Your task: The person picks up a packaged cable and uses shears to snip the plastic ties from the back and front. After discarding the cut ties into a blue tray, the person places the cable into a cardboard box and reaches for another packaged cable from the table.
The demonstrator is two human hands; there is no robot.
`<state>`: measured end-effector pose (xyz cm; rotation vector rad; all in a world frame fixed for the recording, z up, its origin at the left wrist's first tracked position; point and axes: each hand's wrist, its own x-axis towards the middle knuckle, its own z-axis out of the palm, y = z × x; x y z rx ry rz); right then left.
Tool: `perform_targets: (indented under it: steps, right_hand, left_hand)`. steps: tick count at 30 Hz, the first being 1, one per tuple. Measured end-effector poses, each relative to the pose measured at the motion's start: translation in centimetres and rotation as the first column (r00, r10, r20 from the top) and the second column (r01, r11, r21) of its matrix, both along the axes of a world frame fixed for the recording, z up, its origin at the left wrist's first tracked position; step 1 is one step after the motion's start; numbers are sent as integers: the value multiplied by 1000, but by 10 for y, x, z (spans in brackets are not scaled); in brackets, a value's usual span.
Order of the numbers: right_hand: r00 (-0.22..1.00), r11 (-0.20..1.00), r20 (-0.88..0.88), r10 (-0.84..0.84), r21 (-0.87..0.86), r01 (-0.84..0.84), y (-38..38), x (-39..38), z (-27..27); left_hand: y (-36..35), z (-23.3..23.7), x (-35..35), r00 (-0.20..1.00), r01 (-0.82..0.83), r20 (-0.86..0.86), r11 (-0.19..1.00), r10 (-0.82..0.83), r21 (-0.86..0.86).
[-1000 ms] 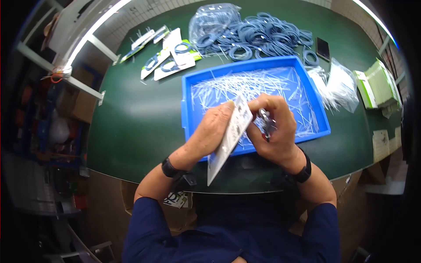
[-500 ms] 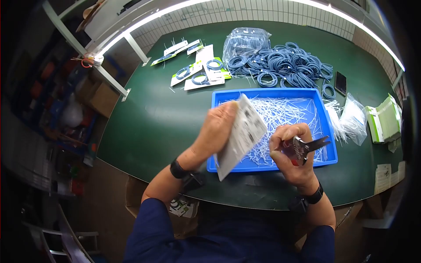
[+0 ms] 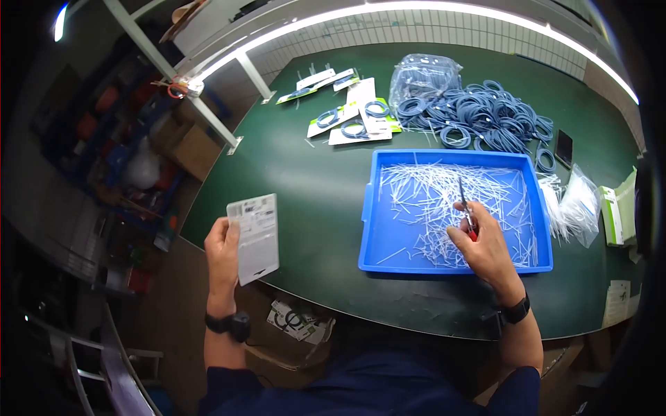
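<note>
My left hand (image 3: pixel 222 249) grips a white printed packaging card (image 3: pixel 258 239) along its left side, at the table's front left edge. The printed face is towards me, with its text too small to read. In my right hand (image 3: pixel 491 248) is a pair of cutting pliers (image 3: pixel 472 234) with red handles, the narrow dark jaws pointing away from me. That hand hovers over a blue tray (image 3: pixel 365 236), where many thin white plastic strips (image 3: pixel 433 182) lie scattered.
Carded blue cable coils (image 3: pixel 354 130) lie at the back left. Behind the tray are a heap of loose blue cable coils (image 3: pixel 485 114) and a clear bag (image 3: pixel 424 80). A phone (image 3: pixel 563 149), a bag of white strips (image 3: pixel 580 208) and green-white cards (image 3: pixel 617 215) are right. Below stands a cardboard box (image 3: pixel 291 350).
My left hand has carried the card left, away from the tray, and turned it upright. My right hand has turned the pliers so their jaws point away from me. The view has shifted.
</note>
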<state>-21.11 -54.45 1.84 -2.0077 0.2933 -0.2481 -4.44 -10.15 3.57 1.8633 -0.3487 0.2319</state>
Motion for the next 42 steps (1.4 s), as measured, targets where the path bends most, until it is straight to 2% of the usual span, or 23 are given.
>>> perform_targets:
  steps: [1,2,5,6,9,10,13,14,17,18,22,24,25,26,28,29,31,33,36,37,40,41,42]
  right_hand:
    - [1000,1000,-27,8,13,-7,1,1,0]
    - [999,1000,-21,27,10,-27,2,3,-2]
    - [1000,998,3,26,-62,-26,3,3,-13]
    - [999,997,4,37,-67,-36,2,5,-15]
    - [992,982,0,127,-140,-126,-3,9,-20]
    - [993,983,-1,122,-140,-121,-3,9,-20]
    - [992,995,-87,94,48,-90,-7,10,-18]
    - [993,996,-91,81,50,-77,-7,8,-18]
    - [999,950,33,28,310,-37,-4,4,-18]
    - [1000,950,26,18,311,-25,-6,3,-15]
    - [996,990,-72,58,131,-48,-13,1,-3]
    - [996,998,-66,63,-23,-65,-15,1,-1]
    - [996,992,-66,67,-100,-74,-16,0,-1]
    - [996,993,-74,51,-99,-58,-17,0,-4]
    - [997,977,30,65,-206,-57,-18,2,-16]
    - [994,964,79,79,-260,-56,-19,3,-18]
    - [997,977,54,61,-209,-48,-20,7,-15]
    - [999,993,15,53,-109,-51,-21,10,-11]
    - [999,997,17,47,-61,-46,-24,11,-15]
    - [999,998,23,45,-38,-44,-24,12,-15]
    - [997,999,57,43,-29,-42,-21,12,-15]
    - [997,999,75,35,-23,-34,-20,11,-15]
    - [996,999,80,37,-21,-35,-19,10,-14]
  left_hand:
    - [18,-2,-6,994,-101,50,992,98,72]
    - [31,1,-12,992,-121,55,990,117,68]
    - [56,13,-36,917,-398,221,814,333,424]
    - [58,15,-39,913,-407,221,811,343,420]
    - [48,24,-28,827,-518,451,765,334,383]
    - [41,26,-21,830,-513,450,768,330,383]
    - [3,25,11,884,-380,425,833,198,403]
    - [-11,22,28,889,-332,438,851,137,407]
    - [-61,2,91,908,-209,420,876,8,435]
    - [-80,-6,113,912,-174,410,871,-34,459]
    - [-151,-47,202,917,-75,371,847,-149,526]
    - [-184,-64,235,815,-224,538,739,-216,636]
    - [-197,-72,249,816,-206,531,742,-231,638]
    - [-209,-78,263,815,-219,525,708,-246,671]
    - [-224,-90,289,813,-251,516,636,-271,730]
    - [-227,-100,303,813,-240,511,639,-279,731]
    - [-227,-120,330,819,-262,498,587,-285,766]
    - [-234,-123,330,826,-268,486,561,-285,783]
    - [-229,-119,328,817,-306,489,489,-306,817]
    - [-227,-114,323,819,-311,490,487,-297,816]
    - [-226,-98,306,837,-423,538,507,-98,751]
    - [-222,-89,302,835,-428,541,505,-96,750]
    - [-216,-81,299,775,-461,623,579,-108,673]
